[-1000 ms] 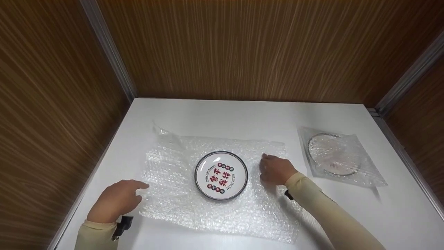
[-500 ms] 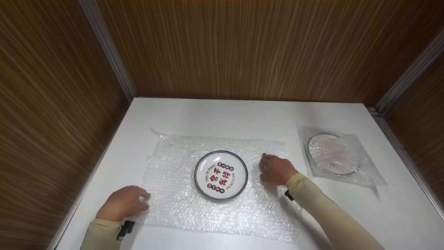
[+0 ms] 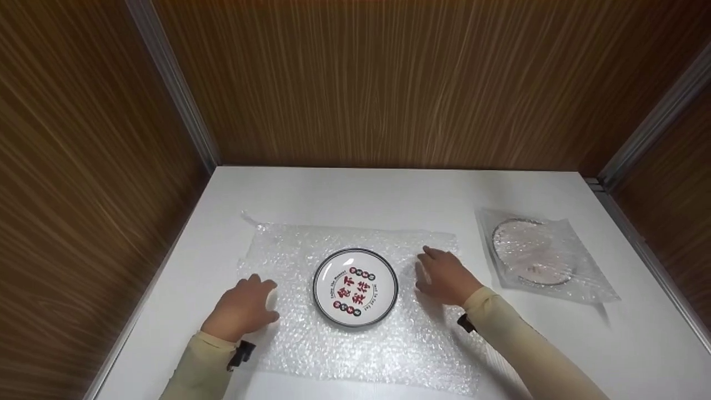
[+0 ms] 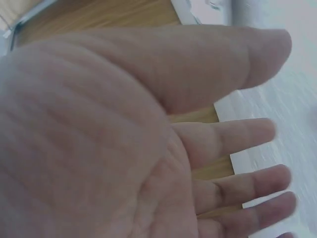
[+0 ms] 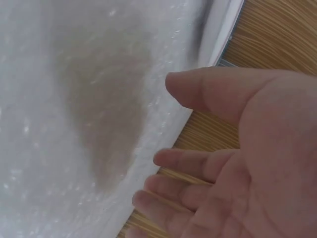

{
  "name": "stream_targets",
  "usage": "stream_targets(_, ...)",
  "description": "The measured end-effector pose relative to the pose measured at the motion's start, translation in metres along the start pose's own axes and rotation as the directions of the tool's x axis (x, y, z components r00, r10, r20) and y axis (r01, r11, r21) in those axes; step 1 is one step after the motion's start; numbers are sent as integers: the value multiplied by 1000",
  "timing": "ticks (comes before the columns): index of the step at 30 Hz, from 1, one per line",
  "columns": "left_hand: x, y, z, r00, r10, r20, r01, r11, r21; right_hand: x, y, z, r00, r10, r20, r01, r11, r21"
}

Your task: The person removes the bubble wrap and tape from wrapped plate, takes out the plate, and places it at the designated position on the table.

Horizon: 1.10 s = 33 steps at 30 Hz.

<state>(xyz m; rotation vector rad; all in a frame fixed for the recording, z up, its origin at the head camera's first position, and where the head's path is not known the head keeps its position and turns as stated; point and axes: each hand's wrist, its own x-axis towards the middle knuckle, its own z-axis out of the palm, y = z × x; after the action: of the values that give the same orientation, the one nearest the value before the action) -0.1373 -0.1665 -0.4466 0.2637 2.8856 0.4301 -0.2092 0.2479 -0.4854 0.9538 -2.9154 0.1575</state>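
One plate [image 3: 356,287], face up on bubble wrap [image 3: 355,355], between left hand [image 3: 241,305] at the wrap's left edge and right hand [image 3: 446,276] near its right edge, touching neither; both wide, thumbs spread from fingers. One wrapped plate [image 3: 533,253], toward the table's [image 3: 344,191] right edge.

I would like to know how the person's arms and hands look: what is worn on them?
Both hands, the left hand and the right hand, wear no gloves. The left sleeve and right sleeve are plain pale beige and end at the wrist. A small black device shows at the left wrist; a similar dark piece shows at the right.
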Motion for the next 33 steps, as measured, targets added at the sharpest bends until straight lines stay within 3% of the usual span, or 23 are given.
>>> stream_targets(1,4,3,1,999,19,-31,-20,1000,-5,-2,-4,-3,996,82,-34,-77,990,121)
stream_targets(2,8,7,3,997,36,-61,-37,999,-11,-4,-7,-6,993,118,-33,-111,982,154)
stream_targets(6,24,15,11,990,67,-122,-71,997,-34,-9,-17,-15,986,166,-5,-163,971,178)
stream_targets(13,43,10,22,1000,4,12,-2,990,-143,-10,-23,-4,976,195,97,-211,958,192)
stream_targets(17,46,6,27,997,-7,72,19,986,-164,-10,-20,5,986,141,85,-151,980,133)
stream_targets(20,47,6,27,997,-8,81,22,985,-172,-11,-19,7,992,100,76,-107,989,99)
stream_targets(28,49,8,27,996,-5,87,21,983,-183,-7,-12,3,990,76,116,-93,984,155)
stream_targets(33,54,10,30,996,-24,82,41,977,-211,-2,1,3,978,110,176,-150,960,235)
